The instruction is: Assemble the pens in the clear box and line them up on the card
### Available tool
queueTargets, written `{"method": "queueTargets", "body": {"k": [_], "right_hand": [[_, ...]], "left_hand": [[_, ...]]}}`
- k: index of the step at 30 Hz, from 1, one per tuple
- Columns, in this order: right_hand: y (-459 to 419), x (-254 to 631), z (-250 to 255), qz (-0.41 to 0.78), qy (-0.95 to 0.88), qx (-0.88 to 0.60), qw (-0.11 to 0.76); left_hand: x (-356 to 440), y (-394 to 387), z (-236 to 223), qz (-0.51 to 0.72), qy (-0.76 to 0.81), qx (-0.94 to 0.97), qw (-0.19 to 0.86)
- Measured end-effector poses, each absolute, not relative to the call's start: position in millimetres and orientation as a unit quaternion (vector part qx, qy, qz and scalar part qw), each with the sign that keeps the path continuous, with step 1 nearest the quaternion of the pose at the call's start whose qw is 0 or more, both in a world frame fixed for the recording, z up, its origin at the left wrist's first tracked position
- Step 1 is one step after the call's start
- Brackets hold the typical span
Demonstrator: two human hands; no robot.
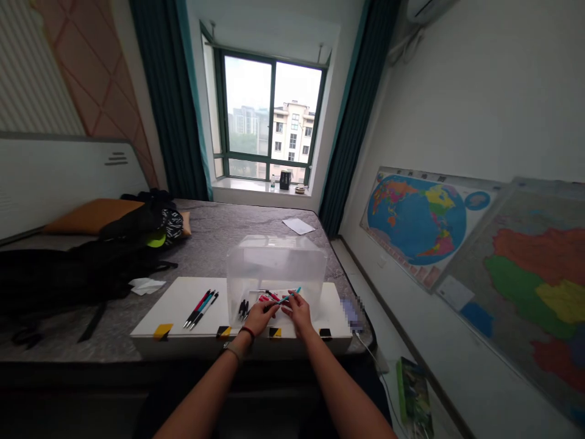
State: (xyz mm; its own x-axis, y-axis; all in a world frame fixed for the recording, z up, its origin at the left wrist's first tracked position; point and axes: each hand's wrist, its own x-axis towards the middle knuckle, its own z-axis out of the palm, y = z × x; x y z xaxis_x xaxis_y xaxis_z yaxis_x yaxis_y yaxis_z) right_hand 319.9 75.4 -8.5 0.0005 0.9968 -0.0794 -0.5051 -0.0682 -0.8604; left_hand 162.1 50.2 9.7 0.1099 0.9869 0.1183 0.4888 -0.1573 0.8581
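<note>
Between my two hands is a light-blue pen barrel (295, 292), tilted up to the right. My left hand (260, 317) pinches its lower left end. The fingers of my right hand (298, 312) are closed around it further along. Both hands are at the mouth of a clear plastic box (276, 262) that rests on its side. Black pen parts (244, 310) lie in the box by my left hand, and red pen parts (270, 296) lie behind my fingers, partly hidden. Left of the box, several pens (201, 310) in red, blue and black lie side by side.
Under the box is a white board (159, 305) with yellow and black tape along its front edge. It sits on a grey bed (210, 225). Black bags (59, 274) and a crumpled tissue (146, 286) are at left, a paper sheet (298, 226) behind, a cable (372, 347) at right.
</note>
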Motion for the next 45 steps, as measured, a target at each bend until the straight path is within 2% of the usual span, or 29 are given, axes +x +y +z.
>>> {"method": "queueTargets", "body": {"k": [7, 10, 14, 21, 26, 40, 45], "right_hand": [[72.2, 317.6, -2.4, 0.639, -0.334, -0.356, 0.595], [71.2, 317.6, 2.4, 0.643, -0.361, -0.351, 0.578], [75.9, 316.2, 3.5, 0.627, -0.366, -0.376, 0.576], [95.1, 315.1, 1.4, 0.593, -0.396, -0.422, 0.56], [96.5, 319.6, -3.4, 0.593, -0.421, -0.414, 0.547], [98.5, 324.9, -8.5, 0.635, -0.375, -0.389, 0.552], [97.7, 324.9, 1.6, 0.642, -0.389, -0.389, 0.534]], "left_hand": [[158.4, 56.4, 3.3, 0.321, 0.533, 0.709, 0.332], [157.2, 59.1, 3.0, 0.321, 0.528, 0.698, 0.362], [158.3, 63.4, 0.9, 0.348, 0.531, 0.632, 0.445], [152.1, 63.1, -6.7, 0.505, 0.441, 0.388, 0.632], [140.5, 59.2, -7.4, 0.495, 0.371, 0.333, 0.712], [160.7, 62.4, -5.6, 0.486, 0.523, 0.48, 0.51], [162.7, 63.7, 13.2, 0.482, 0.563, 0.522, 0.422]]}}
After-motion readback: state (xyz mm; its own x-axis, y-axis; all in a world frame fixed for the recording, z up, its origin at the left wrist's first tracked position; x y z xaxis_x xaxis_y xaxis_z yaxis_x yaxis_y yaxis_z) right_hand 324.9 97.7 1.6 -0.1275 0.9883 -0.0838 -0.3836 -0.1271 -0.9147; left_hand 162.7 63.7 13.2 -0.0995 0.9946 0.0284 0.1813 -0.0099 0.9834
